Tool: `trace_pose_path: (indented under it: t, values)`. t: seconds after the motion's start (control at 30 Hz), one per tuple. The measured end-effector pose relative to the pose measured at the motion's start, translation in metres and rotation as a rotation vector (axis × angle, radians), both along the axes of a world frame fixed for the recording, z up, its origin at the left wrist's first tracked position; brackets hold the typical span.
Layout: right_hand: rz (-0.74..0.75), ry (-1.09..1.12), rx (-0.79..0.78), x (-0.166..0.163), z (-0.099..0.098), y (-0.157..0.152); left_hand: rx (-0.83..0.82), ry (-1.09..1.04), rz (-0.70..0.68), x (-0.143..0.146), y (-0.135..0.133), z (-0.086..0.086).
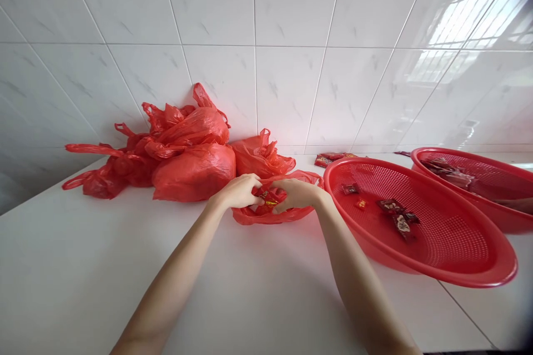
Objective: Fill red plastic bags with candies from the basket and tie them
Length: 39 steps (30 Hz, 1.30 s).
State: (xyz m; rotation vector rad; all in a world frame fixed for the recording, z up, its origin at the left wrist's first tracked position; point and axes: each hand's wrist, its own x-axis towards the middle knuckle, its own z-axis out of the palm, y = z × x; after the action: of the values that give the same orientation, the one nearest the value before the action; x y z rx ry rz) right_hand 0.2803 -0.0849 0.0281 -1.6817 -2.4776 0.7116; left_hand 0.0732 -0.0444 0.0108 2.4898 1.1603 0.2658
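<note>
A small red plastic bag [272,215] lies open on the white counter, with wrapped candies [266,199] showing inside. My left hand [239,190] grips the bag's left rim, fingers curled. My right hand [296,193] is closed on the right rim, fingertips reaching into the opening beside the candies. Just right of the bag sits a large red mesh basket [449,266] holding a few dark wrapped candies [397,216].
Several filled and tied red plastic bags [183,150] are piled against the tiled wall behind. A second red basket [499,177] with wrapped sweets stands at far right. Loose candy packets [328,158] lie by the wall. The white counter [83,266] stretches to the left and front.
</note>
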Motion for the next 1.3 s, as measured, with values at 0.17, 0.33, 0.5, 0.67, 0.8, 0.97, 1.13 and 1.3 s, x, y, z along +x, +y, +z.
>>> trace_pose_path:
  t: [0.17,0.33,0.5,0.67,0.8,0.97,1.13,1.3]
  values:
    - [0.015,0.093,0.118,-0.002,-0.001,0.003,-0.004,-0.107,-0.036,0.006,0.001,-0.007]
    - [-0.097,-0.039,0.189,-0.002,0.002,0.003,0.049,-0.097,-0.025,0.008,0.001,-0.007]
    - [-0.257,-0.133,0.226,0.001,0.006,0.001,0.045,0.035,0.075,0.005,-0.002,-0.005]
    - [-0.351,-0.144,0.246,0.005,0.006,0.003,-0.059,0.184,0.163,-0.001,-0.001,-0.004]
    - [-0.304,-0.091,0.242,0.000,0.001,0.005,-0.097,0.232,0.171,-0.005,0.000,-0.002]
    - [-0.233,-0.027,0.173,-0.010,-0.011,0.009,-0.126,0.208,0.116,-0.009,0.000,0.001]
    - [-0.181,-0.066,0.083,-0.010,-0.015,0.009,-0.107,0.238,0.109,-0.008,-0.003,0.003]
    - [-0.167,-0.106,0.009,-0.007,-0.011,0.008,-0.117,0.230,0.110,-0.006,-0.007,0.008]
